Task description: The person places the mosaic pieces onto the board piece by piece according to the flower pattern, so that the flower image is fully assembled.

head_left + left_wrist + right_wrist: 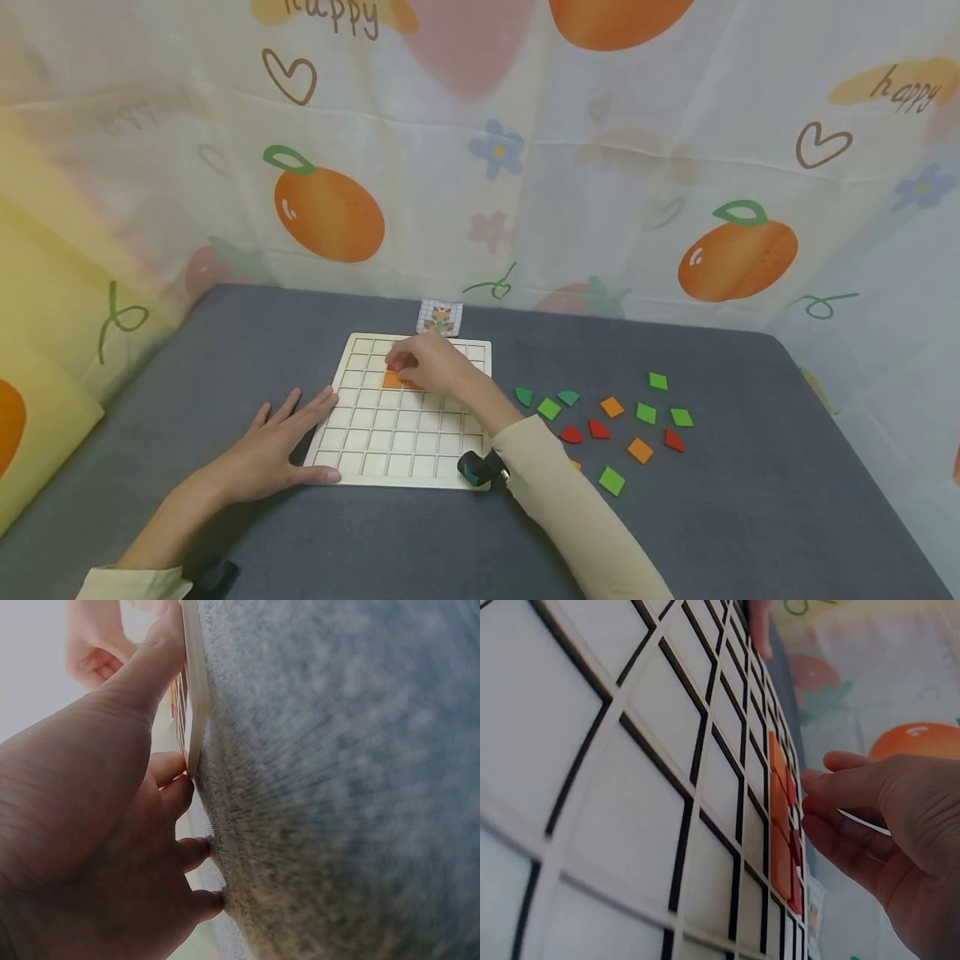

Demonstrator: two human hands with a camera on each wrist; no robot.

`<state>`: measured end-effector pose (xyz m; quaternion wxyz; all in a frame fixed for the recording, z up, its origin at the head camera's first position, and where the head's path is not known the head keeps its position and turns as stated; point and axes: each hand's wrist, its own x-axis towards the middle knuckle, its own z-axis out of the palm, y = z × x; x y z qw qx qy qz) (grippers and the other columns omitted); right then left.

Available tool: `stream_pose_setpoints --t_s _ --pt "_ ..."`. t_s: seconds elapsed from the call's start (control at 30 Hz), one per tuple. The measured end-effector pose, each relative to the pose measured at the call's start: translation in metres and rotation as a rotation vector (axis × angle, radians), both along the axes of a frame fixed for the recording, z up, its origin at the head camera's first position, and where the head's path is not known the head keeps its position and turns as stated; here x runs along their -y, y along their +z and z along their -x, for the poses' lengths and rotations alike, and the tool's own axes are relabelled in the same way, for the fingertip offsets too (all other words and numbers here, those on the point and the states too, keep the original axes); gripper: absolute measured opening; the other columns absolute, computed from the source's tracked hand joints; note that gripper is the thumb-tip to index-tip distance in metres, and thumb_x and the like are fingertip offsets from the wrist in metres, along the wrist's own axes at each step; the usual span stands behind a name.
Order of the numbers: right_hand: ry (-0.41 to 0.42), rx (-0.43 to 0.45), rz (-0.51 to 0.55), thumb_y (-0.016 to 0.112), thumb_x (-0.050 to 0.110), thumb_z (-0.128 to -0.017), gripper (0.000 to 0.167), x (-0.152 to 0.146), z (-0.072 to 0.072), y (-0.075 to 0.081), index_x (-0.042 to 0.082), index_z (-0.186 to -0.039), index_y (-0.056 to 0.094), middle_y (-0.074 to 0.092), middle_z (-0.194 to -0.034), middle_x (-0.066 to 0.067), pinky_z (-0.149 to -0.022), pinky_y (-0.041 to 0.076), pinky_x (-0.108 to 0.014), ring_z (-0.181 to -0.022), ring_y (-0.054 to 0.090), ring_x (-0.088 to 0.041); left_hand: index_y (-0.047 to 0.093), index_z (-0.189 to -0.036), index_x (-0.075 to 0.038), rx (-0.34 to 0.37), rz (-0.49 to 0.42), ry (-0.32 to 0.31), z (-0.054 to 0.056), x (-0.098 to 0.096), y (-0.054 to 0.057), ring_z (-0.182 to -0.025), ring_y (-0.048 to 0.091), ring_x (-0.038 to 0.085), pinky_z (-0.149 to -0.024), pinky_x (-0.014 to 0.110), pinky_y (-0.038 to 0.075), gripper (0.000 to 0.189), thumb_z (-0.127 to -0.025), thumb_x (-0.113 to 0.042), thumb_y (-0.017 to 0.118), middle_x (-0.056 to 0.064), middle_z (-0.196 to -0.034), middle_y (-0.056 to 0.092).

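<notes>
A white grid board lies on the table, with orange square tiles and red tiles set in its cells. My right hand is over the far part of the board and pinches a red tile at its fingertips. In the right wrist view that red tile sits at the board's surface beside the orange ones. My left hand lies spread at the board's left side, its thumb on the near corner and its index finger touching the edge. The left wrist view shows the thumb against the board's rim.
Right of the board lie loose tiles: several green squares, orange squares, red tiles and dark green tiles. Behind the board is a small pattern card. A printed curtain hangs along the table's back.
</notes>
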<state>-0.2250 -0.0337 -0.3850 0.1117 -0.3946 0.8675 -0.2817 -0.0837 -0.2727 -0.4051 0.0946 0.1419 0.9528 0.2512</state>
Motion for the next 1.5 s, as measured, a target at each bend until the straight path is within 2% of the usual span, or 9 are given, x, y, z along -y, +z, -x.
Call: stream_pose_setpoints --t_s 0.07,0.17,0.27,0.53,0.67,0.9,1.13,1.37,1.5 --pt "0.002 0.008 0.004 0.066 0.002 -0.092 0.021 -0.006 0.0 0.003 0.009 -0.112 0.072 0.072 -0.097 0.001 -0.104 0.042 -0.033 -0.089 0.065 -0.007 0.029 -0.154 -0.008 0.001 0.0 0.002 0.0 0.0 0.0 -0.143 0.007 0.055 -0.105 0.074 0.001 0.11 -0.072 -0.067 0.071 0.017 -0.161 0.021" --pt "-0.003 0.01 0.008 0.065 0.003 -0.093 0.022 -0.017 -0.001 0.008 0.006 -0.115 0.071 0.071 -0.099 -0.003 -0.081 0.052 -0.023 -0.092 0.065 -0.012 0.028 -0.154 -0.007 0.003 -0.002 0.005 0.0 0.0 0.0 -0.143 0.007 0.055 -0.105 0.074 0.001 0.11 -0.072 -0.067 0.072 0.017 -0.161 0.021" --pt "-0.015 0.009 0.017 0.064 0.004 -0.094 0.023 -0.029 0.0 0.01 0.005 -0.117 0.07 0.071 -0.099 -0.004 -0.077 0.051 -0.021 -0.091 0.065 -0.014 0.028 -0.154 -0.007 0.004 -0.006 0.005 -0.001 0.001 0.0 -0.143 0.006 0.054 -0.106 0.074 0.001 0.11 -0.072 -0.066 0.072 0.017 -0.161 0.021" --pt "-0.044 -0.059 0.024 0.067 0.004 -0.092 0.025 -0.065 0.003 0.012 0.004 -0.117 0.069 0.071 -0.094 -0.004 -0.079 0.053 -0.024 -0.089 0.066 -0.015 0.028 -0.155 -0.007 0.008 -0.004 0.002 0.0 -0.001 0.0 -0.143 0.007 0.054 -0.106 0.073 0.001 0.111 -0.072 -0.067 0.072 0.017 -0.161 0.02" --pt "-0.067 -0.054 0.0 0.067 0.005 -0.092 0.025 -0.08 0.0 0.012 0.003 -0.117 0.069 0.071 -0.094 -0.004 -0.08 0.053 -0.025 -0.089 0.065 -0.016 0.027 -0.155 -0.007 0.014 -0.004 0.001 0.0 0.0 0.0 -0.143 0.006 0.054 -0.106 0.073 0.001 0.11 -0.073 -0.066 0.072 0.017 -0.161 0.019" --pt "-0.096 -0.041 -0.021 0.067 0.008 -0.093 0.025 -0.107 -0.003 0.001 0.005 -0.117 0.069 0.07 -0.095 -0.001 -0.076 0.052 -0.024 -0.087 0.065 -0.013 0.027 -0.155 -0.009 0.019 0.002 0.005 0.001 -0.001 -0.003 -0.143 0.006 0.054 -0.106 0.073 0.001 0.111 -0.072 -0.067 0.071 0.016 -0.162 0.019" --pt "-0.158 -0.017 -0.013 0.067 0.005 -0.092 0.026 -0.145 -0.003 -0.001 0.005 -0.118 0.069 0.071 -0.099 -0.003 -0.08 0.054 -0.028 -0.091 0.066 -0.016 0.027 -0.155 -0.009 0.016 0.006 0.005 0.002 -0.001 -0.003 -0.143 0.006 0.054 -0.106 0.073 0.001 0.111 -0.072 -0.067 0.071 0.016 -0.161 0.019" --pt "-0.192 -0.055 -0.008 0.068 0.004 -0.091 0.026 -0.182 -0.002 -0.004 0.004 -0.117 0.069 0.071 -0.103 -0.006 -0.083 0.055 -0.032 -0.094 0.067 -0.018 0.027 -0.155 -0.008 0.022 0.005 0.007 0.002 -0.001 -0.001 -0.143 0.006 0.054 -0.106 0.073 0.0 0.111 -0.072 -0.066 0.072 0.017 -0.161 0.019" --pt "-0.2 -0.061 -0.024 0.068 0.002 -0.091 0.028 -0.199 -0.007 -0.001 0.003 -0.118 0.068 0.071 -0.105 -0.008 -0.082 0.055 -0.033 -0.095 0.067 -0.02 0.027 -0.155 -0.008 0.025 0.01 0.011 0.002 -0.002 -0.001 -0.143 0.006 0.055 -0.106 0.073 0.0 0.111 -0.072 -0.066 0.072 0.017 -0.161 0.019"
